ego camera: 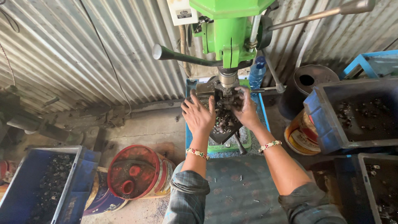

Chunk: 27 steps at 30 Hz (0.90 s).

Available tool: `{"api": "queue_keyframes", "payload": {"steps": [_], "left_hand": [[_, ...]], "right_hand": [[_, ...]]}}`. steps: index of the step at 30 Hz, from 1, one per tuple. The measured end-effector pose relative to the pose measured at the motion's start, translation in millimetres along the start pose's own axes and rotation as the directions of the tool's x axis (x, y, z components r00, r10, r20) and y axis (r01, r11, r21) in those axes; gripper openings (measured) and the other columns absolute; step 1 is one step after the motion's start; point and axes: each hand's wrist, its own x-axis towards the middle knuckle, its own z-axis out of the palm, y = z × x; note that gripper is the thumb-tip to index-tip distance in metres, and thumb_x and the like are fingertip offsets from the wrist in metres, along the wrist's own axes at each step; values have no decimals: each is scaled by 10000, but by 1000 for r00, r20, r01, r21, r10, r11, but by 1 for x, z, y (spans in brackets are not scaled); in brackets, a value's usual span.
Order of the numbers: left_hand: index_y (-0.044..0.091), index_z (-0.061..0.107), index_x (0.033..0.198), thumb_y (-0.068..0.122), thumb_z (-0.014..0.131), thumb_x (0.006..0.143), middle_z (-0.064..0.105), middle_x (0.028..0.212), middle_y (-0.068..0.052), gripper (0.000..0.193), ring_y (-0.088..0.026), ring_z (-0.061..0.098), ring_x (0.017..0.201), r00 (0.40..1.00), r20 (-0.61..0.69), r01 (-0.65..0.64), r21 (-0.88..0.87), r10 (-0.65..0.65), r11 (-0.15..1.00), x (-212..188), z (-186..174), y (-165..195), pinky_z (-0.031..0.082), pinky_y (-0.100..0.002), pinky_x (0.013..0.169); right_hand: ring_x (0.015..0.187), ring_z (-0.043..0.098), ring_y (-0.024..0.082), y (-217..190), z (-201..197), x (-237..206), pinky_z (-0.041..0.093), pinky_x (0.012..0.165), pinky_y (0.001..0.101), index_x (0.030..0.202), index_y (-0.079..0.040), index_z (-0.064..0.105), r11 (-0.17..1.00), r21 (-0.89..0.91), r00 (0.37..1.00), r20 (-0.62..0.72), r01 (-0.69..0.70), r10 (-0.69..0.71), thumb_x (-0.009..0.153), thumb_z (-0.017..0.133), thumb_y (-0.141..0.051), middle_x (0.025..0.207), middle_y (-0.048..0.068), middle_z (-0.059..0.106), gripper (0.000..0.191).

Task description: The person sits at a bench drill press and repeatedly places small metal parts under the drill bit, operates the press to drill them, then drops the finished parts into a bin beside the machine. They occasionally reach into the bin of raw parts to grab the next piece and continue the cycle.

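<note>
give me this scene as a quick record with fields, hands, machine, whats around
setting: workshop corner with corrugated metal wall
machine: green drill press, spindle over a work table
left hand: left hand flat, fingers spread, on the table's left side
right hand: right hand fingers curled among small dark metal parts under the spindle
wrists: beaded bracelets on both
left side: blue crate of dark parts, red drum
right side: grey bins with a few parts
behind: blue bottle

Both forearms stretched forward, left hand [199, 115] flat with fingers spread, right hand [244, 108] curled (grimy fingertips), beaded wristbands
</note>
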Motion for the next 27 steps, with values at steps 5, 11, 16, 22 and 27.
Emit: {"api": "queue_keyframes", "payload": {"steps": [5, 11, 16, 22, 27], "left_hand": [[-12, 390, 1492, 580, 494, 984, 535, 1323, -309, 787, -481, 447, 1280, 1000, -9, -2, 12, 2, 1000, 1, 1, -1, 401, -561, 1032], [-13, 409, 1483, 581, 508, 971, 550, 1306, -300, 791, -467, 464, 1262, 1000, -25, -5, -2, 5, 1000, 0, 0, 1, 419, -556, 1013], [-25, 398, 1496, 605, 505, 965, 544, 1293, -299, 831, -462, 485, 1227, 1000, 8, 23, -11, -23, 1000, 0, -3, 1, 435, -552, 991], [-53, 387, 1493, 656, 474, 962, 501, 1351, -325, 890, -472, 479, 1260, 998, 43, 50, 36, -52, 998, 7, 3, 0, 430, -557, 1019], [-70, 406, 1474, 704, 441, 947, 474, 1414, -357, 936, -490, 447, 1333, 990, 130, -83, 238, 52, 968, 29, 4, -20, 398, -572, 1079]], "right_hand": [[1050, 667, 139, 8, 5, 3, 569, 928, 279, 1430, -126, 321, 996, 89, 1000, -18, 12, -11, 842, 685, 168, 1111, 85, 653, 752], [1106, 695, 215, 3, 6, 4, 551, 933, 334, 1403, -118, 360, 992, -126, 989, -149, -7, -12, 809, 795, 66, 1157, 129, 687, 759], [1042, 736, 277, -7, 6, 6, 570, 891, 375, 1311, -70, 452, 937, -342, 943, -284, 70, -175, 789, 859, -33, 1120, 148, 716, 663], [866, 725, 189, 9, -27, -26, 607, 679, 293, 1233, -90, 517, 989, -144, 874, -483, -29, -45, 926, 815, -130, 1099, 95, 691, 430], [736, 587, 96, 6, -99, -41, 473, 558, 232, 1222, -178, 505, 880, 461, 653, -702, 115, 283, 984, 736, -122, 1049, -11, 583, 337]]}}
